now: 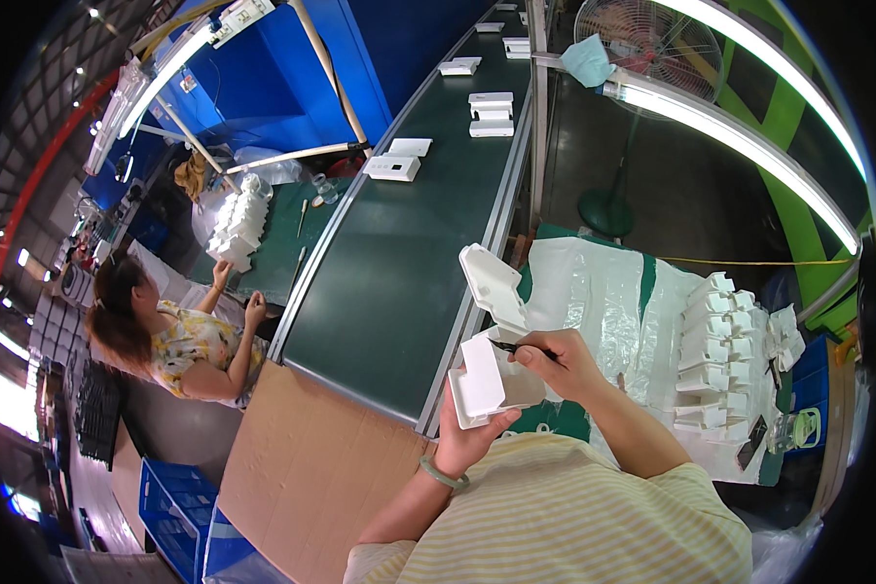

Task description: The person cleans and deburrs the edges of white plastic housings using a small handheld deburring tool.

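My left hand is closed around the lower edge of a white plastic housing, holding it tilted in front of my body. A white hinged-looking flap rises from its far side; whether the two are joined I cannot tell. Pinched in my right hand is a slim black tool, whose tip reaches the housing's upper edge. The tool's exact kind is too small to make out. A pale bangle circles my left wrist.
A green conveyor belt carries several white housings away ahead. Stacked white parts stand on plastic sheeting at right, near a clear jug. Across the belt a co-worker handles white parts. Cardboard lies left of me.
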The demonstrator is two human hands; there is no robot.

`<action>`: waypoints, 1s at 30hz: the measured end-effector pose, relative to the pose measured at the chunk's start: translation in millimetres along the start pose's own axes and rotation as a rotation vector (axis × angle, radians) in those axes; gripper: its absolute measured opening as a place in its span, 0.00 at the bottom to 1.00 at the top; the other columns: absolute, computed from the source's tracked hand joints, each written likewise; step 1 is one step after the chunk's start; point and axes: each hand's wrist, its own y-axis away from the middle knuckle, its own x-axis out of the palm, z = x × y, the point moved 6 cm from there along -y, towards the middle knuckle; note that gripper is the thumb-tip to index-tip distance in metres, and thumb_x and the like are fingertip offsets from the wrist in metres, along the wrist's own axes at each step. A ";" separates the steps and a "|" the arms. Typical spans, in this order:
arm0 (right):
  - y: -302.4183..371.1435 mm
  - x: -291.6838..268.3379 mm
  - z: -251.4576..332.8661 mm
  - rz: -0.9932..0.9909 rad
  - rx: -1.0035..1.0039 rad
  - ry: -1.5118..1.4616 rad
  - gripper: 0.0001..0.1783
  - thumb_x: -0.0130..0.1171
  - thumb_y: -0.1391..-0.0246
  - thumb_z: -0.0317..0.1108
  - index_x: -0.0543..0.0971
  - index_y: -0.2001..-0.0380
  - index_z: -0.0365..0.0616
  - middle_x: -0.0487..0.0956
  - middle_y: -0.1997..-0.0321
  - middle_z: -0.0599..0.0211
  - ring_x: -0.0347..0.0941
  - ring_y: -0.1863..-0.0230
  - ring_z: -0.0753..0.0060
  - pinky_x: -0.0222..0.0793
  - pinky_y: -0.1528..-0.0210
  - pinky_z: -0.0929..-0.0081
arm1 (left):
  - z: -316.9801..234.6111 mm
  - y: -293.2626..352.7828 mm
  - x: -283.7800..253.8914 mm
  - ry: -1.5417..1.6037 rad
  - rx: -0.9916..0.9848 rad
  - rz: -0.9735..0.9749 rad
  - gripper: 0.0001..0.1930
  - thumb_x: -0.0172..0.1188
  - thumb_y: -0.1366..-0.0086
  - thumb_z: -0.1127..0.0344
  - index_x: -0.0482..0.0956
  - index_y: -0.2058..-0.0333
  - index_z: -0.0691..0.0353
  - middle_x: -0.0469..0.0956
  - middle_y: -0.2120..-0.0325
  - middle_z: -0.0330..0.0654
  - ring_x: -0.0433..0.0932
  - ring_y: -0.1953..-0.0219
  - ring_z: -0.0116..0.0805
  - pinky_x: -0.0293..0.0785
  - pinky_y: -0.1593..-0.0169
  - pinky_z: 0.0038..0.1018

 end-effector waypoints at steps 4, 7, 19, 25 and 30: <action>-8.7 -2.0 -3.3 0.018 0.069 -0.007 0.19 0.55 0.41 0.45 0.81 0.71 0.37 0.75 0.80 0.68 0.65 0.77 0.81 0.63 0.74 0.79 | -11.3 0.7 0.6 -0.104 0.127 -0.038 0.32 0.71 0.48 0.69 0.63 0.48 0.67 0.74 0.55 0.44 0.75 0.55 0.31 0.75 0.53 0.29; -9.1 -4.4 -10.2 0.002 0.130 0.029 0.19 0.55 0.41 0.45 0.81 0.71 0.37 0.74 0.81 0.69 0.64 0.77 0.82 0.62 0.74 0.79 | -22.2 0.4 9.4 -0.254 0.241 -0.029 0.34 0.71 0.49 0.71 0.60 0.47 0.66 0.72 0.53 0.44 0.74 0.53 0.31 0.74 0.52 0.28; -3.5 -18.0 -24.8 -0.019 0.169 0.003 0.21 0.53 0.39 0.48 0.81 0.71 0.40 0.65 0.86 0.78 0.56 0.81 0.86 0.51 0.79 0.81 | -13.5 -5.0 16.3 -0.365 0.224 0.010 0.37 0.71 0.52 0.76 0.58 0.47 0.64 0.70 0.53 0.43 0.72 0.50 0.31 0.73 0.49 0.28; -14.8 -34.3 19.3 0.018 -0.004 -0.143 0.09 0.60 0.45 0.35 0.81 0.62 0.44 0.68 0.81 0.78 0.59 0.79 0.87 0.55 0.76 0.84 | 5.1 -8.7 7.7 -0.089 0.063 0.037 0.36 0.71 0.52 0.77 0.59 0.47 0.63 0.68 0.48 0.45 0.71 0.47 0.33 0.71 0.46 0.30; -24.3 -32.8 43.2 0.176 -0.222 0.198 0.12 0.64 0.53 0.27 0.82 0.62 0.45 0.77 0.75 0.67 0.72 0.77 0.75 0.66 0.75 0.79 | -3.3 -6.5 12.4 -0.072 0.072 0.074 0.35 0.71 0.53 0.78 0.60 0.48 0.62 0.71 0.53 0.41 0.72 0.50 0.31 0.73 0.48 0.29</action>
